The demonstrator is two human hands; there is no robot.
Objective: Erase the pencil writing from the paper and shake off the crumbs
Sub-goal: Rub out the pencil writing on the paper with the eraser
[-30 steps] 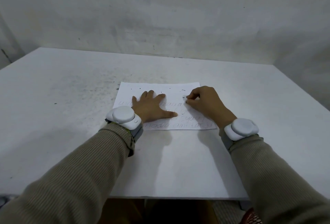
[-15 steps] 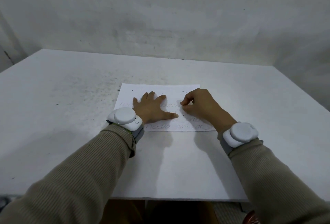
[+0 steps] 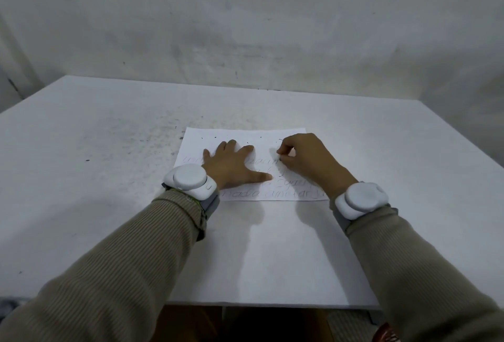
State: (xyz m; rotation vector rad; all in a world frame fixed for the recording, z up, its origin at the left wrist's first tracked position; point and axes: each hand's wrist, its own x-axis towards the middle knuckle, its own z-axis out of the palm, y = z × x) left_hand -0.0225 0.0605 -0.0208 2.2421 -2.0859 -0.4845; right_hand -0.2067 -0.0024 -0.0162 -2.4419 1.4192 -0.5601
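A white sheet of paper (image 3: 245, 136) with faint pencil writing lies flat in the middle of the table. My left hand (image 3: 231, 167) rests flat on its left half, fingers spread, pressing it down. My right hand (image 3: 305, 159) sits on the right half with fingers curled, pinching a small eraser (image 3: 291, 153) whose pale edge barely shows against the paper. Tiny dark crumbs (image 3: 215, 137) dot the paper's upper part. Lines of writing remain visible along the lower edge.
The white table (image 3: 109, 178) carries dark specks left of the paper. A grey wall (image 3: 245, 28) rises behind the far edge. The near table edge (image 3: 272, 305) runs just below my forearms.
My right hand has rubbed back and forth over the paper's right half, first toward the left, now back up and right. My left hand has stayed pressed in place.
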